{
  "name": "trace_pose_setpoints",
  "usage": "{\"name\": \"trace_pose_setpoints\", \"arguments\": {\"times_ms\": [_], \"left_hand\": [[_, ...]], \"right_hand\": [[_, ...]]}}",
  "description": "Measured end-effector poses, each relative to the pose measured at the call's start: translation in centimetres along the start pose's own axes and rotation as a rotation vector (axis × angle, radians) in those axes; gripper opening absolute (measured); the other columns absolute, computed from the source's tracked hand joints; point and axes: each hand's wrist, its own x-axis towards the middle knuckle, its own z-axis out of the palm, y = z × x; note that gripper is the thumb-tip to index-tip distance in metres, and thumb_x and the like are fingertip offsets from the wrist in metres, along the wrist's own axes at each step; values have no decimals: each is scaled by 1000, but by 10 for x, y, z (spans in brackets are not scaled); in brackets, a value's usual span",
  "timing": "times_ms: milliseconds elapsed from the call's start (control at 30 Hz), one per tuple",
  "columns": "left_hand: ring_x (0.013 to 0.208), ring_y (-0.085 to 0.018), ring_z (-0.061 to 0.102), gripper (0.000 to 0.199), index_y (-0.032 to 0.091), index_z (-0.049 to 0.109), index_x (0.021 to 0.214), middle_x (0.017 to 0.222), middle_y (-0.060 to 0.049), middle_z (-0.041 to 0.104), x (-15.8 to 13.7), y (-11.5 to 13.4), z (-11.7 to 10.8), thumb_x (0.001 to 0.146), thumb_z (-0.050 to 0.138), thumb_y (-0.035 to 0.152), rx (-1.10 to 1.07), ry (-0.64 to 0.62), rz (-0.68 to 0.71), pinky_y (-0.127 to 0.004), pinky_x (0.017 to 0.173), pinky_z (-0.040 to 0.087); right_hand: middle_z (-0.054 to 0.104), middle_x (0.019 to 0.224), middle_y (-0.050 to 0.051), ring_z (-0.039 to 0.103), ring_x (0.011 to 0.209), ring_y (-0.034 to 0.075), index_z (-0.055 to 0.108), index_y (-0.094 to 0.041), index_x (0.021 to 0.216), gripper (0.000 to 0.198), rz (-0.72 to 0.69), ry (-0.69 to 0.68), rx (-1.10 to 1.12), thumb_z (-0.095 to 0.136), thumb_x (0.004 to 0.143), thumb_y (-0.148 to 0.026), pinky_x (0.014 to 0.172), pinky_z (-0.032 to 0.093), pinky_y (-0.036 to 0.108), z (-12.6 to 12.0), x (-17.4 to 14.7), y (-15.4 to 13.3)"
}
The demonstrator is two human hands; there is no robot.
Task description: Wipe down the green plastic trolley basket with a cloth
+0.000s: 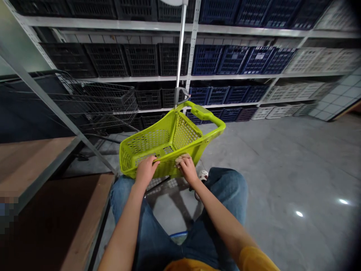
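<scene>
A lime-green plastic shopping cart with perforated basket walls stands just in front of my knees, its handle toward the upper right. My left hand is closed over the near rim of its basket, fingers on the inner side. Farther right along the same wall, my right hand pinches a crumpled beige cloth against the green plastic near the rim. The fingertips of the right hand are partly buried in the cloth. Nothing lies in the visible part of the basket.
Behind the cart, white metal shelving carries rows of black crates, blue crates and white crates. A wire shopping cart stands at the left, beside a wooden-shelved rack. A metal pole rises behind the green cart.
</scene>
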Motion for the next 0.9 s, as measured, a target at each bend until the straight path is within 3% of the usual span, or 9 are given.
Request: {"name": "trace_pose_setpoints", "arguments": {"times_ms": [133, 233, 300, 433, 533, 700, 800, 900], "left_hand": [[89, -23, 66, 18, 21, 64, 97, 97, -6, 72, 1, 0, 1, 90, 57, 37, 17, 10, 1, -33, 79, 47], [90, -24, 66, 20, 21, 64, 99, 97, -7, 72, 2, 3, 1, 90, 56, 38, 41, 12, 0, -34, 80, 47], [91, -24, 66, 20, 21, 63, 99, 98, -7, 72, 3, 5, 0, 90, 56, 37, 47, 10, 1, -34, 81, 47], [92, -23, 66, 15, 21, 63, 100, 98, -7, 72, 4, 8, -2, 90, 56, 30, 41, 9, -9, -33, 82, 47], [91, -23, 66, 17, 21, 64, 100, 98, -7, 72, 3, 7, -3, 90, 56, 33, 30, 2, -23, -33, 82, 47], [91, -23, 66, 19, 22, 64, 99, 99, -7, 72, 2, 7, -3, 89, 58, 36, 44, 1, -43, -33, 81, 47], [92, -24, 65, 20, 21, 64, 102, 100, -8, 71, 5, 14, 0, 91, 56, 36, 68, -1, -40, -35, 82, 47], [96, -25, 64, 21, 19, 62, 106, 102, -10, 71, 8, 18, 4, 92, 54, 33, 105, 6, -17, -35, 84, 46]], "right_hand": [[53, 101, 11, 45, 109, 26, 61, -18, 93, 12, 235, 158, 39, 50, 87, -16, 95, 44, 44, -2, -23, 14], [53, 99, 10, 46, 109, 25, 61, -18, 93, 15, 337, 252, 95, 49, 84, -14, 97, 42, 43, 9, -15, -7], [54, 102, 9, 47, 108, 24, 62, -20, 97, 19, 314, 250, 168, 50, 84, -13, 97, 41, 42, 22, 1, -34], [56, 105, 8, 47, 108, 24, 62, -24, 105, 23, 70, 76, 212, 54, 85, -16, 95, 42, 39, 43, 25, -73], [57, 102, 8, 48, 100, 24, 60, -23, 105, 25, 51, 25, 164, 53, 84, -12, 89, 43, 38, 39, 15, -56], [53, 91, 7, 45, 88, 23, 55, -19, 94, 26, 379, 172, 89, 46, 74, -5, 80, 41, 37, 21, -19, 0], [50, 95, 7, 46, 94, 23, 52, -19, 95, 26, 512, 294, 148, 46, 73, -7, 84, 42, 38, 34, -15, -12], [48, 104, 8, 46, 103, 23, 52, -19, 98, 24, 495, 324, 245, 46, 77, -10, 91, 42, 39, 60, -1, -43]]}}
